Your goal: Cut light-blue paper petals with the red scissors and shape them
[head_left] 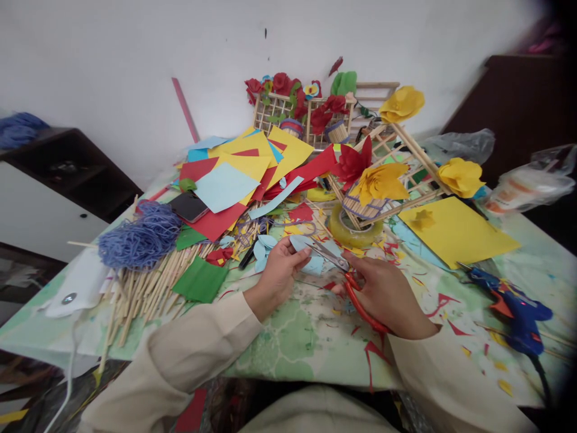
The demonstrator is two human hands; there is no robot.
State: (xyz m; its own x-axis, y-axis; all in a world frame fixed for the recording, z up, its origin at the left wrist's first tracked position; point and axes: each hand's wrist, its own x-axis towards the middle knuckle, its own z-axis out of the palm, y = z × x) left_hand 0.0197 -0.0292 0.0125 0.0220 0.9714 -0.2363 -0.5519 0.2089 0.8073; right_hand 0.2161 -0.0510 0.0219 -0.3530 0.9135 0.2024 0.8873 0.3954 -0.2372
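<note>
My left hand (280,272) pinches a piece of light blue paper (325,248) between thumb and fingers. Fingers of my right hand (386,293) are wrapped round the red handles of a pair of scissors (358,297). The metal blades point left and lie across the blue paper, close to my left fingertips. Just left of that hand are cut light blue paper petals (262,249). A roll of clear tape (354,228) lies beyond my right hand. Small red and yellow scraps are scattered around both hands.
Coloured paper sheets (228,186), blue yarn (139,237), thin sticks (139,294) and a phone (189,206) cover the left side. Stick frames with paper flowers (381,183) stand behind. Yellow paper (455,231), a blue glue gun (514,310) and a bagged cup (518,189) are right.
</note>
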